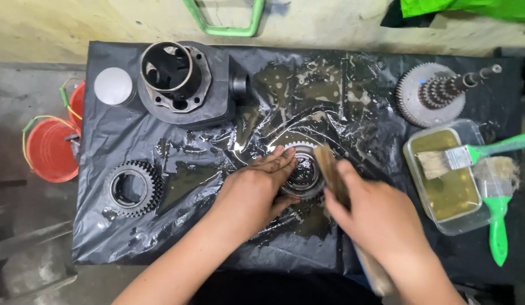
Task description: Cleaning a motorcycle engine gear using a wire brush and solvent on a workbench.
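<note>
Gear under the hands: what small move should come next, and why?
Probably a short brush stroke across the gear's teeth. The left hand presses the gear down on the wet black sheet, and the right hand holds a brush with its bristles at the gear's right edge, so it looks steadied for scrubbing.

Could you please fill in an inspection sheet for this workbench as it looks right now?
Surface: black plastic sheet, wet and oily.
Job's things: round metal gear ring under left hand; right hand holds wooden-handled brush against it.
Clutter: dark finned engine cylinder, grey piston, toothed gear, gear cluster shaft, clear tub of yellowish liquid, two green-handled brushes.
Grippers: both hands bare, busy.
Cables: nothing seen.
Surroundings: red buckets, concrete floor.
</note>
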